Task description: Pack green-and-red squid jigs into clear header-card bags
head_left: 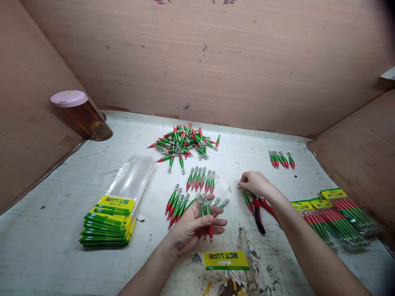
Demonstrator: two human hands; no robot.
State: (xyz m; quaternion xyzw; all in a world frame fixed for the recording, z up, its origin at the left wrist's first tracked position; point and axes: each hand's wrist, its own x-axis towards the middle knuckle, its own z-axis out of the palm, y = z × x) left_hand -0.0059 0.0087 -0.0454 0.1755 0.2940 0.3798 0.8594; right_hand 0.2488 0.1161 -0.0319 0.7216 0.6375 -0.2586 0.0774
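Observation:
My left hand (191, 228), palm up, grips several red-and-green fishing lures (209, 222) under its thumb. A clear bag with a yellow BCT LURE header (226, 261) lies beneath that hand, its plastic hard to trace. To the right, the fingers of my right hand (253, 183) pinch the hooked wire end of a single lure (247, 203). That lure points down beside red-and-black pliers (259, 216). Around my left hand more lures lie in a row (200, 181) and in a slanted group (175, 207).
Behind is a heap of loose lures (183, 144). Header bags (106, 222) are stacked at left. Filled packs (345, 222) lie at right, below a small group of lures (281, 159). A lidded drink cup (82, 117) stands by the left cardboard wall (27, 102).

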